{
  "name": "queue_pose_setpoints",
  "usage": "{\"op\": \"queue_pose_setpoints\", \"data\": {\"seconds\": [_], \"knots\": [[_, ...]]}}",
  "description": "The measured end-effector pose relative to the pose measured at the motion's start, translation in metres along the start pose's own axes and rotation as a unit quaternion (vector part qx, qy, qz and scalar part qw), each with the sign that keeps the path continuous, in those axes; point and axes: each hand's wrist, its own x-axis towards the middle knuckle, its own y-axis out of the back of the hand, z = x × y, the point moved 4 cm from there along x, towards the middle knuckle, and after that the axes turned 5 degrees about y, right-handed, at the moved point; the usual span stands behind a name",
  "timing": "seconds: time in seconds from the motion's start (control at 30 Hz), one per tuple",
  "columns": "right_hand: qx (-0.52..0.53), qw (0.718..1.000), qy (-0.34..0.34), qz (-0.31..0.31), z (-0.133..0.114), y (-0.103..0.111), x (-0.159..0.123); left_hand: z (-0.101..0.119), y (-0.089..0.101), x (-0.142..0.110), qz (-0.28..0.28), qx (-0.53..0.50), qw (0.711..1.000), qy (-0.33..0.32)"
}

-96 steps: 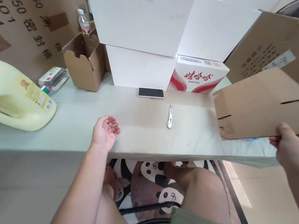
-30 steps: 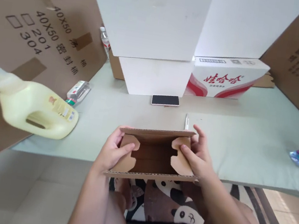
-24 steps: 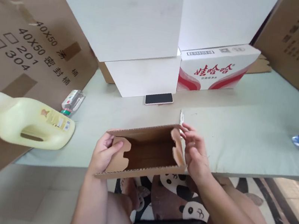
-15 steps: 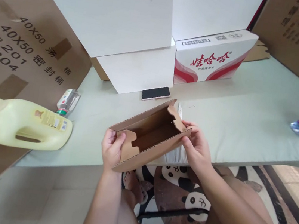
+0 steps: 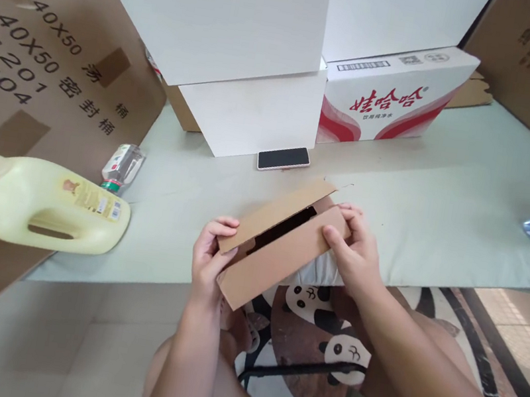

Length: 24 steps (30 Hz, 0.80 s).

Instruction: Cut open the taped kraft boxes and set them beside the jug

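Your left forearm rises almost straight up from the lower edge of the view, and your right forearm slants in from the lower right corner, so that both hands meet at the front edge of the table. Your left hand (image 5: 212,252) is closed around the left end of a small, plain brown corrugated-cardboard box (image 5: 286,255), fingers over the corner of the far long flap (image 5: 279,217) and thumb tucked in at the gap. Your right hand (image 5: 355,246) grips the opposite end, thumb pressed on the near long flap and fingers curled round behind.

The box sits between your two hands, slanting so that its right end is farther from you than its left. Its two long flaps lean toward each other over a dark slot. It hangs partly over the table's edge, above your lap; whether its base touches the pale green tablecloth (image 5: 410,201), you cannot tell from here.

Beyond the box, near its far flap, lies a black-screened smartphone with a pale rim (image 5: 284,158). Well to the left of your left hand lies a pale yellow plastic jug with a moulded handle (image 5: 88,234).
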Motion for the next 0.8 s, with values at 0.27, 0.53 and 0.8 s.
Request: {"op": "queue_pose_setpoints", "data": {"seconds": [0.27,0.53,0.8], "knots": [[0.034,0.998,-0.053,0.015,0.002,-0.007,0.001,0.042,-0.01,-0.019,-0.114,0.348,0.93,-0.035],[0.05,0.998,0.013,-0.018,0.006,-0.009,0.0,0.047,-0.039,-0.05,-0.197,0.596,0.779,-0.018],[-0.215,0.973,-0.045,-0.075,0.033,0.006,0.008,0.01,0.073,0.018,0.032,0.044,0.989,0.138]]}}
